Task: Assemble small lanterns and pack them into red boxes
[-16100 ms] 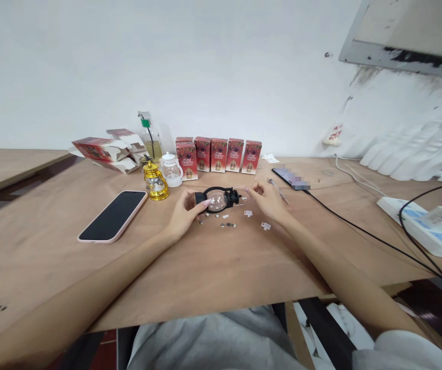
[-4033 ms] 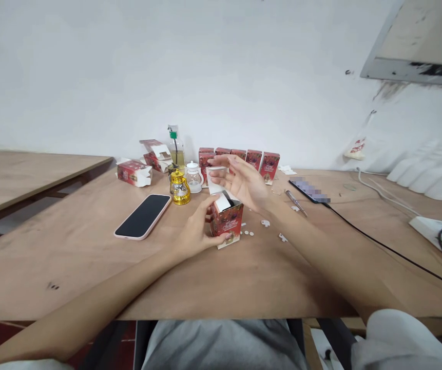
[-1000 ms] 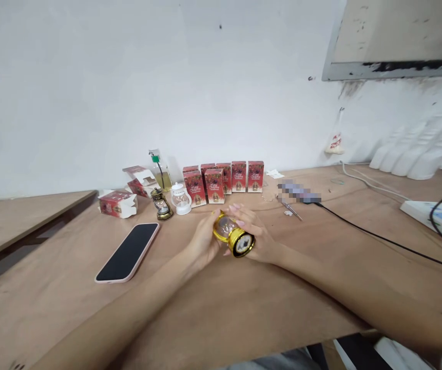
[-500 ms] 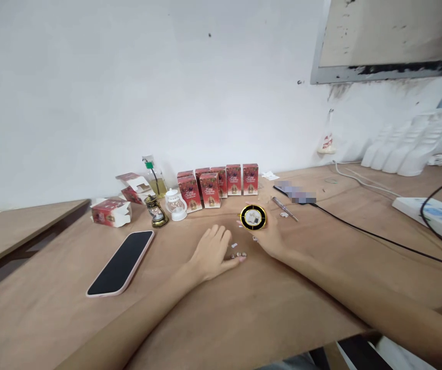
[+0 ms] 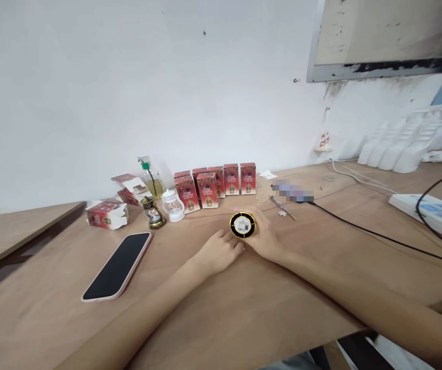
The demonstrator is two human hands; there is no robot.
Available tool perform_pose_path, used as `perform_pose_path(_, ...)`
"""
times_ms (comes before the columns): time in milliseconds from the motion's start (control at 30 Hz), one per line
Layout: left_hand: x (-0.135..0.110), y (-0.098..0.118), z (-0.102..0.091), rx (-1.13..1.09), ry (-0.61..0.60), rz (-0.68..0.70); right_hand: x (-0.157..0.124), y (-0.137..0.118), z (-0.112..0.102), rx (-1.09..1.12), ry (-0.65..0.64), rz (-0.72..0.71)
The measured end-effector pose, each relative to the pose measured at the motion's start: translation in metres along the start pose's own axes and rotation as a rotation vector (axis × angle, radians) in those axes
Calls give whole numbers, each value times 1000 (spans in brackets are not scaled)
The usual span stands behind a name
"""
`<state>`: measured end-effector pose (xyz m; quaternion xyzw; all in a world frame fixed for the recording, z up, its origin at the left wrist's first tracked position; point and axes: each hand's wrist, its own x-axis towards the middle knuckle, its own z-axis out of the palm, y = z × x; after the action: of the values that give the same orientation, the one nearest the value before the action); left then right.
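Our left hand [image 5: 218, 253] now sits closer to the lantern [image 5: 243, 225], fingers curled, contents unclear; our right hand [image 5: 266, 235] grips it; best we hold it steady.

The left forearm [image 5: 151, 313] and right forearm [image 5: 340, 288] converge; the left hand [image 5: 218, 251] curls palm-down, just beside the grasping right hand [image 5: 266, 237].

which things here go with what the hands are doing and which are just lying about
Likely part of it:
- gold lantern, underside showing, in the right hand
- bronze lantern and white lantern, similar in kind
- standing red boxes, with a lantern pictured

Probably just lying about:
- dark-screened phone
- bottle
- power strip
- hanging bag
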<state>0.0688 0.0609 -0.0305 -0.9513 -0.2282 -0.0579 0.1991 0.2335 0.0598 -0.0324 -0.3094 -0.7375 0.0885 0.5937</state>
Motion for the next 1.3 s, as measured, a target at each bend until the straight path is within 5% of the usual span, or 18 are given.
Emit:
perform_pose_path(133,-9,-4,-8,-59,157,-82,0,-2,0,-7,10,60)
perform_pose_path(300,-26,-9,-27,-347,523,-300,-1,-1,0,-8,8,76)
perform_pose_path(600,-9,7,-48,-1425,791,-813,-3,-7,3,25,-21,121)
perform_pose_path(933,5,9,-85,-2140,764,-1068,-4,-2,6,21,-42,157)
perform_pose_path(1100,6,10,-89,-2239,704,-1098,-5,-4,6,22,-49,168)
perform_pose_path(1300,8,5,-92,-2228,804,-1224,-6,-4,7,28,-56,149)
